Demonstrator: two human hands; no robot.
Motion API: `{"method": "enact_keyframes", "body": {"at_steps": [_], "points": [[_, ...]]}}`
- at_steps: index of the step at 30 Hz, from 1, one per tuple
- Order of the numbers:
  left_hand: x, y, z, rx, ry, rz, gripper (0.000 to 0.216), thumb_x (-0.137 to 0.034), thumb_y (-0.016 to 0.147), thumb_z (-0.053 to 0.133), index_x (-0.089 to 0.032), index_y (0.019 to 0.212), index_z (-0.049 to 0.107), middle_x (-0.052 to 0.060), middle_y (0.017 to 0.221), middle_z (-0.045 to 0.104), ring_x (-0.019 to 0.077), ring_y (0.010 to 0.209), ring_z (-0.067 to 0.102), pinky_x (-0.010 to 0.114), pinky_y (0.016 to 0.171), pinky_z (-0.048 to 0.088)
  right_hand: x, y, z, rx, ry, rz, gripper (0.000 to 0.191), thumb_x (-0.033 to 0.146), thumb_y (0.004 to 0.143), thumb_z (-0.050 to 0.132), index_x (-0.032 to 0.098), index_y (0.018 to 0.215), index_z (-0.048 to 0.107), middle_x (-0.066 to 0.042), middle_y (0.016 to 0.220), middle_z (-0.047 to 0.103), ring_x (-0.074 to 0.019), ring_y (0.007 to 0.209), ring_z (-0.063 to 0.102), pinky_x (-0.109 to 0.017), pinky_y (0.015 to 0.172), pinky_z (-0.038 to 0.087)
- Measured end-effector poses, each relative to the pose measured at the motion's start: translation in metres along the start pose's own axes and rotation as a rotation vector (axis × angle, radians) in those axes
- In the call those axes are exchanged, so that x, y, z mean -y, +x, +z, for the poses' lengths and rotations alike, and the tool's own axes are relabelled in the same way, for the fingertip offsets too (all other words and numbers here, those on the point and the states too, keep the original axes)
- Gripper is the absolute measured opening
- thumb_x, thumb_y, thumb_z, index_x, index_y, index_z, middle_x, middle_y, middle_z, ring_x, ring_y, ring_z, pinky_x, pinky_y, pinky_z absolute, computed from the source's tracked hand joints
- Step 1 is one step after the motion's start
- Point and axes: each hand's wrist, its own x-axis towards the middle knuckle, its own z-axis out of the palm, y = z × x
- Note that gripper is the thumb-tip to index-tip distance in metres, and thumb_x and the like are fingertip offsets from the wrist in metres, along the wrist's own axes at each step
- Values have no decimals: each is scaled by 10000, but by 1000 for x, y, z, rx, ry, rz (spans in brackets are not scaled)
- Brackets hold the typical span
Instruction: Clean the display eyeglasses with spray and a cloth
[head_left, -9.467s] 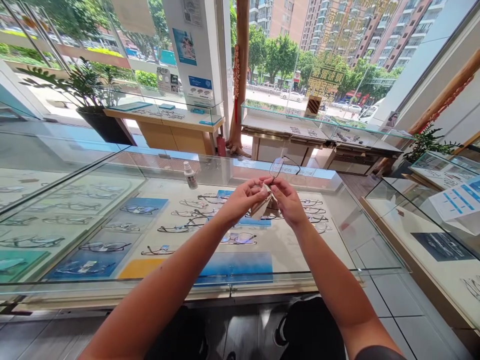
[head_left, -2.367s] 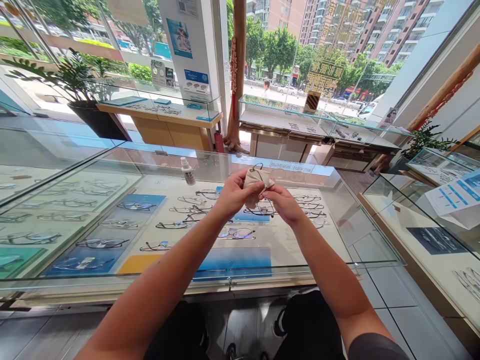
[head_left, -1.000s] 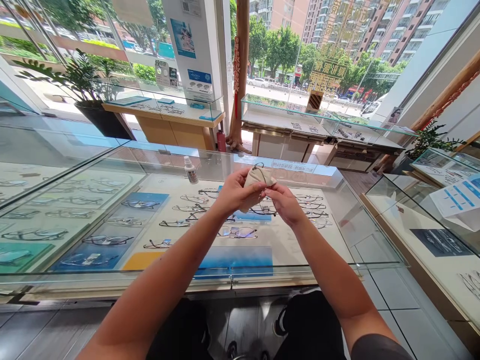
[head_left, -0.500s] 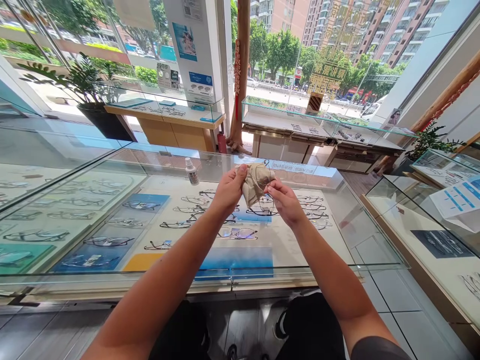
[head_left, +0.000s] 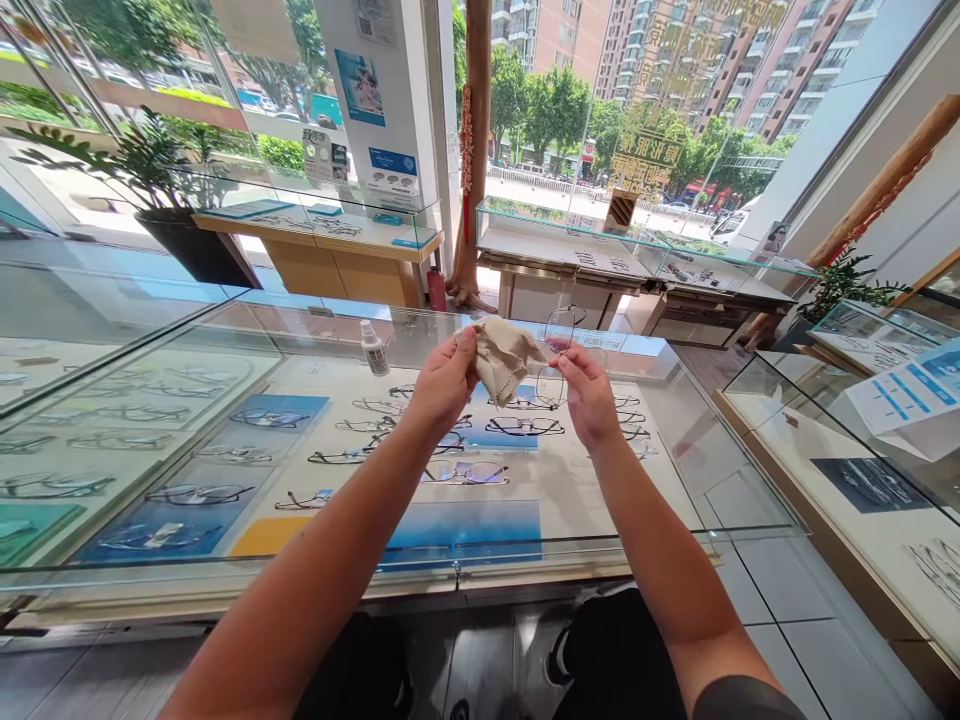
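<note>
A beige scalloped-edge cleaning cloth (head_left: 501, 362) hangs from my left hand (head_left: 445, 378), whose fingers are closed on its left side. My right hand (head_left: 588, 392) pinches a pair of thin-framed eyeglasses (head_left: 551, 386) near the middle, one lens above the fingers and the other below. The cloth's right corner reaches toward the eyeglasses; whether it touches them I cannot tell. Both hands are above the glass display case (head_left: 315, 560). A small spray bottle (head_left: 373, 350) with a white top stands on the glass, left of my left hand.
Rows of eyeglasses lie inside the case under the glass, some on blue cards (head_left: 276, 412). Another glass case (head_left: 832, 420) stands at the right, with a white and blue box (head_left: 911, 395). Further showcases, a wooden post (head_left: 471, 150) and a potted plant (head_left: 172, 200) stand by the windows.
The cloth has come away from the eyeglasses, and my hands have moved apart. The eyeglasses, partly covered by the cloth before, now show both lenses. The view has shifted slightly.
</note>
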Motion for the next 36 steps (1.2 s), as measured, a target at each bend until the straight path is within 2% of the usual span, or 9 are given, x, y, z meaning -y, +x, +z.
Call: {"method": "enact_keyframes", "body": {"at_steps": [2, 5, 11, 14, 18, 22, 29, 32, 36], "points": [[2, -3, 3, 20, 55, 70, 605, -720, 944, 767, -189, 1233, 790, 114, 1139, 829, 269, 1145, 771, 398, 990, 643, 0, -3, 3, -19, -115, -44, 230, 480, 980, 727, 269, 895, 755, -71, 1146, 780, -286, 1211, 692, -482, 1116, 525], [5, -14, 12, 50, 258, 188, 625, -716, 1021, 660, -192, 1342, 775, 123, 1257, 808, 280, 1205, 746, 421, 1073, 603, -2, -12, 13, -27, -338, -161, 190, 432, 1003, 714, 262, 925, 744, -54, 979, 784, -266, 1016, 699, -452, 1009, 525], [12, -39, 34, 237, 605, 291, 680, -642, 1127, 470, -176, 1594, 636, 166, 1508, 719, 355, 1469, 625, 502, 1268, 455, -11, -22, 28, -4, -514, -361, 144, 303, 1016, 628, 251, 883, 649, -49, 903, 721, -263, 918, 621, -433, 902, 473], [14, -43, 37, 259, 616, 300, 681, -619, 1128, 476, -183, 1637, 599, 179, 1577, 674, 370, 1518, 594, 506, 1282, 444, -7, -22, 26, -35, -507, -327, 159, 298, 1015, 617, 261, 861, 618, -39, 880, 678, -263, 907, 579, -422, 884, 446], [14, -45, 38, 273, 536, 269, 632, -597, 1098, 569, -205, 1585, 665, 158, 1601, 663, 362, 1530, 592, 485, 1312, 420, 3, -22, 22, -115, -432, -220, 195, 375, 1042, 640, 278, 873, 632, -30, 902, 653, -262, 937, 558, -419, 916, 430], [17, -49, 42, 260, 509, 250, 635, -585, 1114, 543, -224, 1632, 617, 134, 1649, 623, 345, 1562, 561, 469, 1323, 408, 8, -22, 23, -217, -337, -237, 252, 460, 1057, 654, 285, 875, 648, -27, 904, 628, -253, 929, 567, -419, 947, 454], [27, -56, 54, 452, 540, 328, 637, -500, 1158, 441, -250, 1744, 453, 131, 1732, 528, 314, 1658, 433, 495, 1366, 348, 8, -24, 25, -417, -297, -316, 277, 483, 1025, 721, 288, 847, 640, -22, 885, 601, -240, 888, 575, -408, 891, 483], [26, -58, 52, 475, 593, 319, 614, -491, 1148, 469, -245, 1708, 515, 136, 1719, 543, 326, 1632, 472, 492, 1354, 368, 9, -20, 19, -470, -291, -303, 279, 495, 1025, 718, 281, 855, 659, -21, 895, 634, -228, 879, 595, -397, 886, 492], [15, -57, 48, 447, 575, 228, 575, -587, 1119, 512, -244, 1540, 700, 125, 1516, 728, 353, 1454, 647, 482, 1239, 494, 9, -7, 1, -541, -273, -268, 286, 517, 1003, 726, 266, 870, 693, -35, 946, 727, -223, 897, 623, -388, 904, 492]]}}
